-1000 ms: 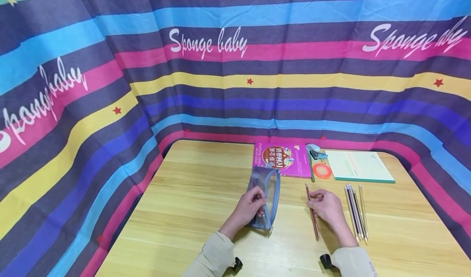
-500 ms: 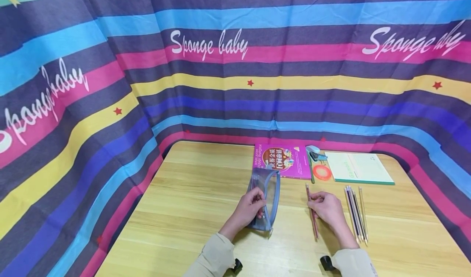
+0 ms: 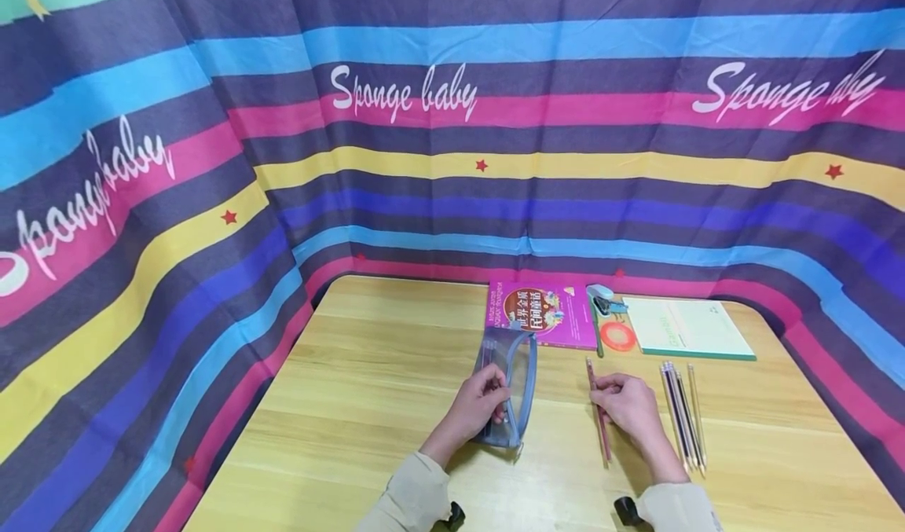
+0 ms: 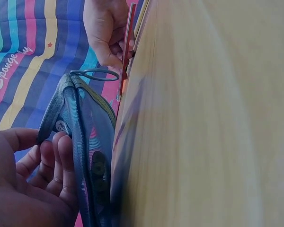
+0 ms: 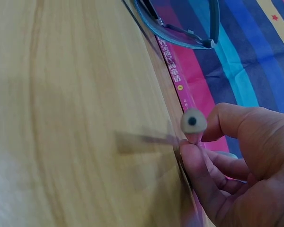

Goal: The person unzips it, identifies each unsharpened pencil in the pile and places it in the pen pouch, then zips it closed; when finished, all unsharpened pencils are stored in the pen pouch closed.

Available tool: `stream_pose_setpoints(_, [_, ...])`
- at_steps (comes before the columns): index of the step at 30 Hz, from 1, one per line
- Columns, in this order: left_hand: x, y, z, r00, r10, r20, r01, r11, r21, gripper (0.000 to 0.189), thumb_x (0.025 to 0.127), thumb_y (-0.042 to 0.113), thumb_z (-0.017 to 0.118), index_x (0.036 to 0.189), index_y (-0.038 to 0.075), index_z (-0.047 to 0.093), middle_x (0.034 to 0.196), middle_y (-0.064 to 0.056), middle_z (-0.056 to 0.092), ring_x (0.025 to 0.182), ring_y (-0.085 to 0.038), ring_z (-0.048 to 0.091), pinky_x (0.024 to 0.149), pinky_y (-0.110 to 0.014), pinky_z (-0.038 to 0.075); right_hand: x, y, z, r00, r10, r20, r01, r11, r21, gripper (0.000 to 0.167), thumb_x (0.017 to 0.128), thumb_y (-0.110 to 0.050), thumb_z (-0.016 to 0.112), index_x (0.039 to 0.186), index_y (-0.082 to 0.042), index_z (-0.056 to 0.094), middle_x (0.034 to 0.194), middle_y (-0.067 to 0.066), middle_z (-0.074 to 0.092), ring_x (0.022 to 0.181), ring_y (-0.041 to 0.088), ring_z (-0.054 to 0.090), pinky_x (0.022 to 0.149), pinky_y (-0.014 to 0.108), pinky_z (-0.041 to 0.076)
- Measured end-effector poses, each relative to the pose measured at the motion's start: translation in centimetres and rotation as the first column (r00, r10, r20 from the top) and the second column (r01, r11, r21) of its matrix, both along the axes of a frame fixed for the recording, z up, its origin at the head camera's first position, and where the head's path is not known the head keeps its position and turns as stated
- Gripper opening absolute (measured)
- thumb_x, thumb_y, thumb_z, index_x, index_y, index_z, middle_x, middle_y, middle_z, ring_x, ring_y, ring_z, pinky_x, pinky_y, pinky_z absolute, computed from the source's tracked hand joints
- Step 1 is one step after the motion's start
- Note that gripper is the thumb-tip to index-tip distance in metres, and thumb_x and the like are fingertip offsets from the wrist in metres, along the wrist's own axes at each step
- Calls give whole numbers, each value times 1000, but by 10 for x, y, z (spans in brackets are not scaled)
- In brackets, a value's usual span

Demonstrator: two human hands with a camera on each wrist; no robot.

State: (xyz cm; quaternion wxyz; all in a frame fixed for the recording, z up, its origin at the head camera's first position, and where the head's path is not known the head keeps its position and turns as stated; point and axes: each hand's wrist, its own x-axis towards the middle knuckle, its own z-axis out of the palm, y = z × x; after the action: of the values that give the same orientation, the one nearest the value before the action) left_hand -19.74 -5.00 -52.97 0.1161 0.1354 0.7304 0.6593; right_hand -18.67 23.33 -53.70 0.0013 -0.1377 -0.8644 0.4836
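Note:
On the left of the head view, my left hand [image 3: 479, 402] pinches the zipped edge of a blue-grey mesh pencil case [image 3: 502, 347]. The case's opening gapes toward the right, and dark contents show through its mesh in the left wrist view. To the right, my right hand [image 3: 629, 406] holds a reddish pencil [image 3: 604, 442] between thumb and fingers. In the right wrist view the pencil's pointed end [image 5: 193, 120] faces the camera. Several more pencils [image 3: 682, 414] lie side by side on the table, just right of that hand.
A pink-purple book [image 3: 573, 328] lies at the back of the wooden table [image 3: 353, 390], partly behind the case. Right of it are a blue stapler [image 3: 610, 306], a dark green stick-like item [image 3: 599, 342], an orange-red ring [image 3: 618, 335] and a pale green notebook [image 3: 693, 328]. Striped cloth [image 3: 424, 202] surrounds the table.
The head view has tilted slightly upward, so the scene sits a little lower. Both hands keep their grips on the pencil case and the pencil, with almost no movement.

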Motion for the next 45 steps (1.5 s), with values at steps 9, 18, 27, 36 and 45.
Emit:
stream_pose_setpoints(9, [2,-1,-1,1000,10,18,-10,1000,-13,9,99,6,61,95,3,54,70,-2,52,58,-15,56,54,-22,52,4,-3,1,999,43,-17,-41,997,65,33,81,-4,78,110,9,71,80,8,71,59,16,63,50,28,56])
stream_pose_setpoints(18, [-1,1,-2,1000,5,3,-5,1000,-15,9,100,5,60,94,4,53,69,-2,52,57,-15,55,53,-21,51,-2,-4,5,996,90,21,-92,982,165,37,79,-9,80,110,7,68,82,9,73,59,16,64,52,30,54])
stream_pose_setpoints(27, [0,0,-2,1000,-4,-14,4,1000,1,8,99,3,60,95,1,54,70,0,51,56,-13,54,51,-20,51,-1,-1,5,996,78,41,-78,997,-2,33,83,-3,75,109,12,64,79,12,68,56,18,63,50,31,59])
stream_pose_setpoints(36, [1,1,-1,1000,-10,-26,10,1000,6,10,98,4,61,94,0,53,70,-2,51,57,-15,55,52,-20,51,-1,-8,10,998,62,16,-58,984,-171,44,87,3,69,127,14,54,88,13,64,66,20,66,60,35,64])
stream_pose_setpoints(45, [1,2,-1,1000,-13,-22,12,1000,-14,9,100,3,60,94,2,53,69,-2,52,57,-14,55,52,-20,51,-6,-27,21,997,59,-46,-70,953,-296,63,88,8,62,147,7,38,92,11,56,68,19,64,65,36,65])
